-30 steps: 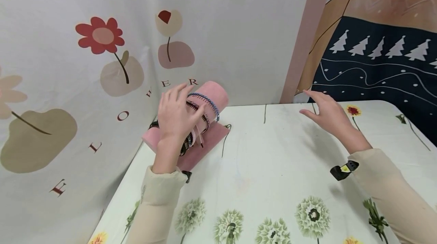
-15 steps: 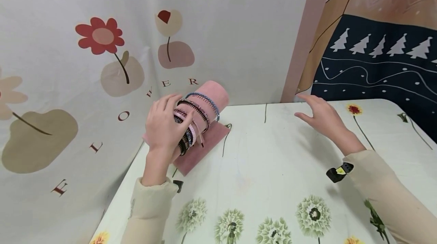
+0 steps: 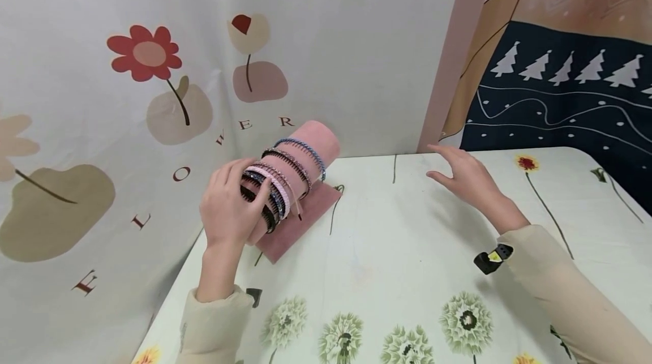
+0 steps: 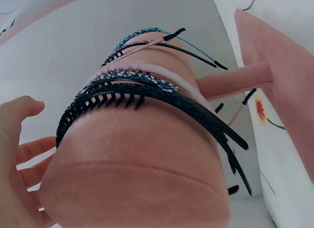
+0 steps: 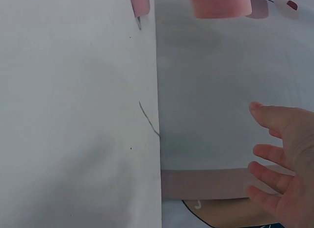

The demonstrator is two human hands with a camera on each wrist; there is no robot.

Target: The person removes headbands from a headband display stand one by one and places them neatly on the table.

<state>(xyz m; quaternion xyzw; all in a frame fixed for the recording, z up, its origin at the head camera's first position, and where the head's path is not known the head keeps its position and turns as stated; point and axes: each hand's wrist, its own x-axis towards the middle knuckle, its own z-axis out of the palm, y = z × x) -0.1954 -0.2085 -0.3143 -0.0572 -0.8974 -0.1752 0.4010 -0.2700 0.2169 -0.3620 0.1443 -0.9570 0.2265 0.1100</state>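
A pink padded roll (image 3: 321, 140) tilts on a stand with a flat pink base (image 3: 285, 244), at the left of the table. Several toothed headbands ring it: a blue one (image 3: 312, 152) near the upper end, a pale pink one (image 3: 279, 184) lower down and a black one (image 4: 171, 100) closest to my left hand (image 3: 227, 205). That hand is at the roll's lower end, fingers partly hidden behind it. In the left wrist view its thumb stands off the roll. My right hand (image 3: 467, 176) hovers over the table's far right part, fingers spread and holding nothing.
A white cloth (image 3: 387, 228) printed with flowers covers the table. Behind it hangs a pale curtain (image 3: 356, 58) with flower prints and letters, close to the roll's left side. A dark panel with white trees (image 3: 555, 92) hangs at the back right.
My left hand has slid down along the roll toward its lower end, uncovering the headbands. My right hand has drifted slightly left. The roll and headbands look unmoved.
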